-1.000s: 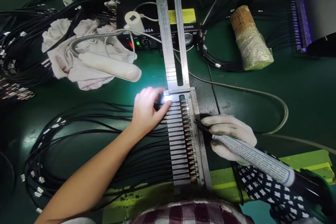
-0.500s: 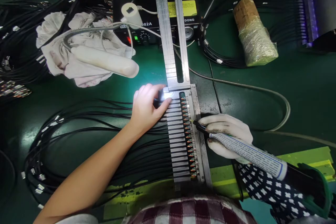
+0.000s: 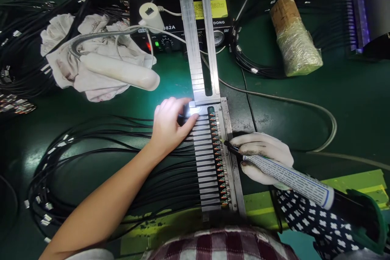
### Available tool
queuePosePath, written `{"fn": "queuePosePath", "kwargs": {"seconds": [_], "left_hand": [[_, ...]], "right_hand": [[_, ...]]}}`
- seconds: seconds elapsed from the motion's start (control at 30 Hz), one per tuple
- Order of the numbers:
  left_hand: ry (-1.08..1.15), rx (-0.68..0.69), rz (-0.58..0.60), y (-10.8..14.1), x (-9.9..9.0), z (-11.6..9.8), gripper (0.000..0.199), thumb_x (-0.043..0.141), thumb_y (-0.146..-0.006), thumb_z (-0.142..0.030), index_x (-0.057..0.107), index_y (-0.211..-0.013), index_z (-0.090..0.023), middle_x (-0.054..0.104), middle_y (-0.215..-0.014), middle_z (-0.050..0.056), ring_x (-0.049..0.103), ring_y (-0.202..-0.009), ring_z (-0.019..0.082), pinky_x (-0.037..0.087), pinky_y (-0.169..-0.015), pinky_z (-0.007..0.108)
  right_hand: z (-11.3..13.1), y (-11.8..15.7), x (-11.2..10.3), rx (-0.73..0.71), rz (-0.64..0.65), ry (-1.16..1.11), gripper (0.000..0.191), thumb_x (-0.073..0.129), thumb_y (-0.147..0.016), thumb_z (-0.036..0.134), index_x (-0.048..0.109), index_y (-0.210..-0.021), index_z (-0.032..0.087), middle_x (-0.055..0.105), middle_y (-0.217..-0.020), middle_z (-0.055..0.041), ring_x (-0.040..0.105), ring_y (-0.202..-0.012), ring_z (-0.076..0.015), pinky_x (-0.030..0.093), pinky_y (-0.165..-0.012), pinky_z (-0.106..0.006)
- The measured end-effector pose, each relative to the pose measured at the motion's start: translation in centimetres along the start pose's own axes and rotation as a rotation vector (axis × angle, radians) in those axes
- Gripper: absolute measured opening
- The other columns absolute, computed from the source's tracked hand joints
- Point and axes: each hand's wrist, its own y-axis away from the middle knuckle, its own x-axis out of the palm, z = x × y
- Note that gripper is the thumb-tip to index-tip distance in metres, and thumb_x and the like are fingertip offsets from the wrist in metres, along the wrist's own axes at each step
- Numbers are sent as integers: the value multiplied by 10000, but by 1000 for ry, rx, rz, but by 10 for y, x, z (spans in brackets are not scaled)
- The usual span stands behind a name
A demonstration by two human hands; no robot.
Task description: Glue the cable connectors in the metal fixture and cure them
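A metal fixture (image 3: pixel 231 158) lies in front of me with a row of black cables (image 3: pixel 170 174) clamped side by side, their small connector ends lined up along its right side. My bare left hand (image 3: pixel 169 126) rests on the cables at the fixture's top end, fingertips under a bright light spot. My gloved right hand (image 3: pixel 263 156) grips a pen-like dispensing tool (image 3: pixel 286 176), its black tip touching the connector row about midway down.
A long metal rail (image 3: pixel 198 36) runs away from the fixture to a black controller box (image 3: pixel 195 28). A white rag and gooseneck lamp (image 3: pixel 122 71) lie at upper left, a wrapped roll (image 3: pixel 295 40) at upper right. Cable bundles cover the left side.
The view has shifted slightly. Both hands stay where they were, the tool tip still on the connector row.
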Motion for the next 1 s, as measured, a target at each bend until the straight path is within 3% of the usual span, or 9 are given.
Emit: {"fn": "queuePosePath", "kwargs": {"seconds": [1.0], "left_hand": [[-9, 18, -14, 0, 1, 1, 326, 587, -879, -415, 610, -1140, -221, 549, -812, 17, 505, -792, 200, 364, -749, 323]], "right_hand": [[1, -1, -1, 8, 11, 25, 170, 721, -819, 192, 667, -978, 164, 741, -948, -99, 723, -879, -220, 628, -780, -323]]}}
